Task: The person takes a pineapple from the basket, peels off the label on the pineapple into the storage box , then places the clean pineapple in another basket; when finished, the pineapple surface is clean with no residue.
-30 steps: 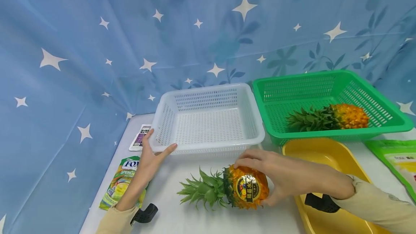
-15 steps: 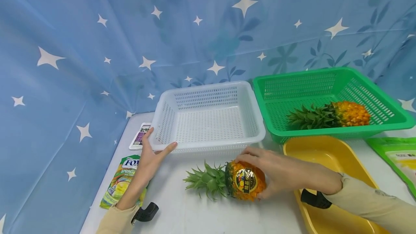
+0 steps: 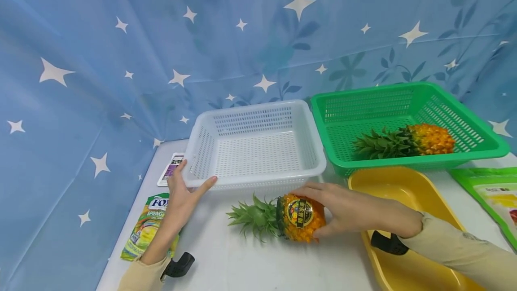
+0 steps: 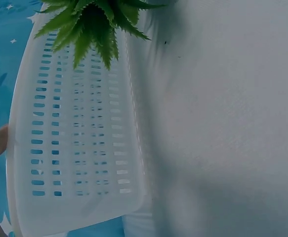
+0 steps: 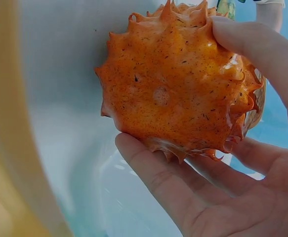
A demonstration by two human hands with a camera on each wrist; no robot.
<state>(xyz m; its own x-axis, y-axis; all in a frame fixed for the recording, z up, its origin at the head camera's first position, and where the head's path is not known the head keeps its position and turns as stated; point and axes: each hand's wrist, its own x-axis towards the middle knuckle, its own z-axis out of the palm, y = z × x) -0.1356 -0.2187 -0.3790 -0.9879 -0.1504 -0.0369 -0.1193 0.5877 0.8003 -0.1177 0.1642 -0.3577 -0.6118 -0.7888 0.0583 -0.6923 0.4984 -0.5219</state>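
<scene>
A small orange pineapple with a green leafy crown and a black round label lies sideways in my right hand. Thumb and fingers grip its fruit end, and the right wrist view shows the spiky base of the pineapple. Whether it touches the table cannot be told. My left hand holds the near left corner of a white perforated basket, its thumb on the front rim and another finger along the left side. Nothing lies inside this basket. The crown shows against the basket in the left wrist view.
Right of the white basket stands a green basket with another pineapple in it. Under my right forearm is a yellow tub. Packets lie around: a FOX'S bag, a purple-white packet and a green packet.
My right hand has moved the pineapple a little away from me, nearer the white basket, and its label has turned slightly. My left hand has stayed at the basket's corner.
</scene>
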